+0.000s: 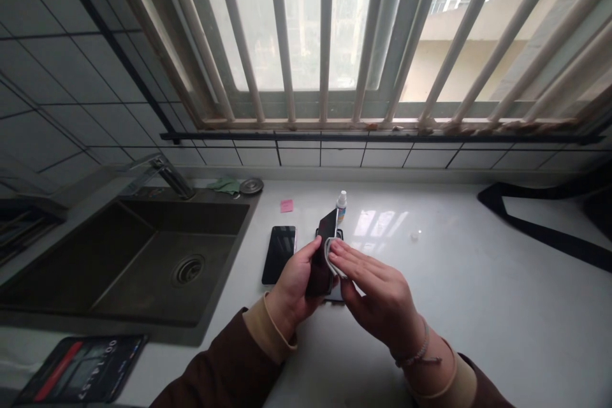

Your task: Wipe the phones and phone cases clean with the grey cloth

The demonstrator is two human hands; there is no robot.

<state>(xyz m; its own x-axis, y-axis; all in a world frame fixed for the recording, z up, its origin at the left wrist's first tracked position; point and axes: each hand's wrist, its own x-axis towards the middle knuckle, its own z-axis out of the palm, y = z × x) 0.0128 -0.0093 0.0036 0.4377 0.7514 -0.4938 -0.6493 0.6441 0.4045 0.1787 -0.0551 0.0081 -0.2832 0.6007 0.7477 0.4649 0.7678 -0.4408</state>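
Observation:
My left hand (pixel 295 284) is closed around a dark smartphone (pixel 319 268), held tilted above the counter. Between the fingers of my right hand (pixel 375 284) is a folded pale cloth (pixel 333 257), pressed against the phone's right edge. Under and behind the held phone lies another dark flat item (pixel 335 294), mostly hidden by my hands. To the left, a second phone (pixel 280 255) rests flat on the counter, its dark screen up. A small white-capped bottle (pixel 342 203) stands just beyond the held phone.
A dark sink (pixel 143 255) with a faucet (pixel 172 175) is on the left. A green cloth (pixel 224 185) and a drain strainer (pixel 251 186) sit at its back edge. On the white counter (pixel 468 306) are a pink note (pixel 286 205), a tablet showing a timer (pixel 83 370) and a black strap (pixel 526 233).

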